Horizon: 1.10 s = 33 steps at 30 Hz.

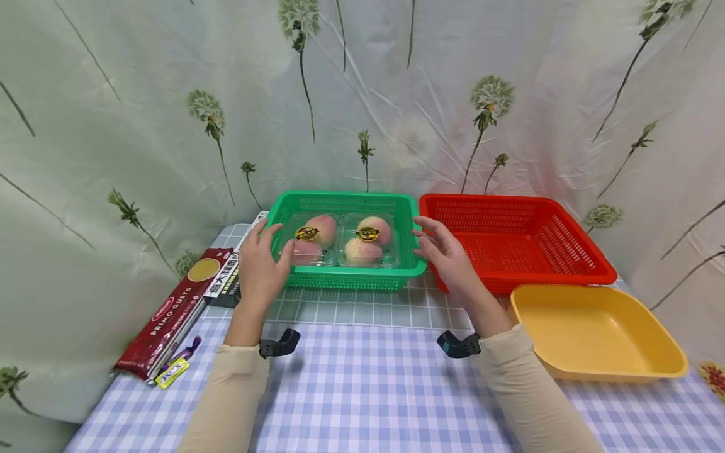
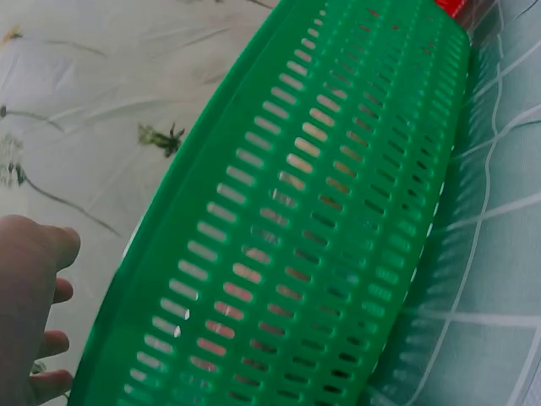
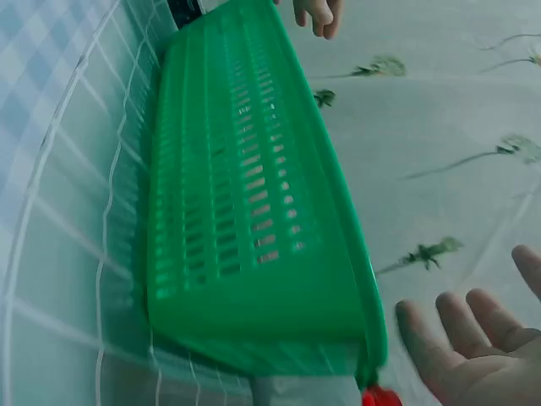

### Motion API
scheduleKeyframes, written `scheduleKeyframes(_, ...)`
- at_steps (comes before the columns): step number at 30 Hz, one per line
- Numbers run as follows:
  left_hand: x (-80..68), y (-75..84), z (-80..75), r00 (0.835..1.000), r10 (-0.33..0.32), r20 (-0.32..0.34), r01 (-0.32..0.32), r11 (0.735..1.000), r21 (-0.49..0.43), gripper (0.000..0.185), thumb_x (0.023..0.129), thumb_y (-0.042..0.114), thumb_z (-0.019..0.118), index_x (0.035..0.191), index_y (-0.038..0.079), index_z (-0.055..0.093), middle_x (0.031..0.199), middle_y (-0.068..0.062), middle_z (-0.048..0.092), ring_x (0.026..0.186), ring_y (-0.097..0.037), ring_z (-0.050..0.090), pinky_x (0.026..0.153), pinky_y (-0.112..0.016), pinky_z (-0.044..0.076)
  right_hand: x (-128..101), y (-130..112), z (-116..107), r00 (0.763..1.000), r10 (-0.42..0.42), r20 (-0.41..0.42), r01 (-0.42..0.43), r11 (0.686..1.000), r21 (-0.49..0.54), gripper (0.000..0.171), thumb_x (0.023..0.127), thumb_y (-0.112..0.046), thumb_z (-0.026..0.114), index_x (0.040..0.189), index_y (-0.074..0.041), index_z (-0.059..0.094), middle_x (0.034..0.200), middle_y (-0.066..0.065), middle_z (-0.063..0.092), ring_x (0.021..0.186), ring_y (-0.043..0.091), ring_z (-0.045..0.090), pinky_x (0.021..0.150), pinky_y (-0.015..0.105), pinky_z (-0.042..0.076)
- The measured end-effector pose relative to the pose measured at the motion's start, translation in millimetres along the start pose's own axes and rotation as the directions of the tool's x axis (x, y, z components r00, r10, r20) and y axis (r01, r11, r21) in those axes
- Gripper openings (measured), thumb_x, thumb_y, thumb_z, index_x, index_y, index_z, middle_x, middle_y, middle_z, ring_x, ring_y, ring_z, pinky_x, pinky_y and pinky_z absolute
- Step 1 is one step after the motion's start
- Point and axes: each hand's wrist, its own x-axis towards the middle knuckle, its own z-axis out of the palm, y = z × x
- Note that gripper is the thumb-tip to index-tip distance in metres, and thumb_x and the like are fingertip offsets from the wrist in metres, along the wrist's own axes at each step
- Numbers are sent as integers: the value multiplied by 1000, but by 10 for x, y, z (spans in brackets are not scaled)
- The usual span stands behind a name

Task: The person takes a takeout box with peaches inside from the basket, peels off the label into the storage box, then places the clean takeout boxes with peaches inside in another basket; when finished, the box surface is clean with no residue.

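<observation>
Checked cloth: a blue and white tablecloth (image 1: 368, 384) covers the near part of the table.
Sleeves: two beige sleeves reach in from the near edge, each with a dark band at the wrist.
Yellow tray: a yellow plastic tray (image 1: 600, 333) sits near, on the right.
Packets: a dark red spaghetti packet (image 1: 170, 318) lies on the left, with a black and white box (image 1: 232, 277) just beside it.
Left hand: the left hand (image 1: 262, 264) is at the left end of the green basket, fingers spread and loose. It holds nothing. I cannot tell if it touches the rim.
Right hand: the right hand (image 1: 447, 258) is at the right end of the green basket, fingers straight and apart. It holds nothing.
Green basket: the green basket (image 1: 345, 277) stands on the table between the two hands, in the middle.
Peaches: two clear boxes of peaches (image 1: 340, 242) lie side by side inside the green basket.
Red basket: a red basket (image 1: 544, 251) stands just right of the green one.
Far: a pale curtain (image 1: 141, 126) with flower pictures hangs behind.
</observation>
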Motion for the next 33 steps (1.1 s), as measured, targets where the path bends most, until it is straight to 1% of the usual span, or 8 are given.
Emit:
scheduleKeyframes(5, 16, -89, 6, 995, -96, 11, 97, 995, -33, 45, 98, 32, 62, 137, 9, 58, 156, -16, 39, 143, -43, 36, 115, -64, 28, 240, 3, 131, 993, 109, 53, -110, 994, 24, 61, 102, -43, 51, 156, -20, 32, 164, 5, 28, 152, 28, 28, 117, 53, 35)
scheduleKeyframes(8, 17, -160, 34, 986, -159, 42, 162, 985, -59, 48, 99, 35, 60, 140, 10, 55, 159, -16, 35, 146, -42, 33, 115, -65, 28, 359, 20, 206, 981, 180, 77, -183, 983, 23, 61, 102, -47, 49, 156, -28, 30, 165, 4, 25, 153, 27, 25, 119, 56, 30)
scheduleKeyframes(11, 22, -235, 52, 973, -211, 92, 220, 970, -107, 53, 100, 35, 58, 146, 12, 49, 162, -16, 29, 149, -41, 28, 116, -65, 27, 467, 39, 275, 967, 237, 94, -240, 971, 20, 60, 103, -49, 47, 156, -30, 29, 166, 4, 23, 154, 28, 21, 120, 61, 25)
scheduleKeyframes(15, 29, -340, 43, 952, -263, 155, 290, 939, -185, 55, 101, 34, 55, 151, 14, 43, 164, -17, 25, 152, -40, 23, 119, -65, 23, 591, 52, 341, 953, 290, 90, -290, 957, -14, 60, 103, -50, 47, 156, -28, 30, 165, 3, 23, 154, 28, 18, 119, 64, 22)
scheduleKeyframes(20, 14, -435, 43, 916, -329, 228, 385, 880, -277, 54, 102, 40, 51, 153, 23, 42, 162, -12, 33, 150, -35, 29, 120, -60, 26, 689, 44, 383, 939, 335, 75, -335, 942, -19, 61, 103, -50, 47, 155, -24, 31, 164, 5, 24, 154, 28, 18, 120, 63, 21)
scheduleKeyframes(23, 5, -456, 45, 905, -345, 248, 413, 851, -324, 52, 102, 41, 51, 152, 24, 43, 160, -9, 37, 148, -33, 34, 119, -57, 29, 743, 50, 410, 929, 365, 63, -363, 931, -41, 63, 103, -51, 47, 156, -22, 29, 164, 6, 25, 154, 28, 18, 122, 60, 19)
scheduleKeyframes(29, -6, -482, 63, 907, -354, 228, 419, 806, -417, 44, 103, 35, 53, 144, 19, 53, 154, -12, 44, 139, -31, 43, 115, -54, 36, 846, 101, 483, 901, 431, 56, -425, 900, -101, 67, 103, -49, 48, 157, -17, 26, 160, 11, 31, 153, 30, 19, 124, 55, 16)
scheduleKeyframes(33, -21, -475, 79, 908, -357, 218, 418, 791, -446, 43, 103, 33, 53, 142, 16, 54, 153, -13, 45, 138, -31, 43, 115, -53, 36, 879, 154, 531, 884, 461, 72, -450, 883, -133, 70, 102, -45, 52, 157, -11, 25, 159, 13, 34, 151, 29, 26, 124, 49, 20)
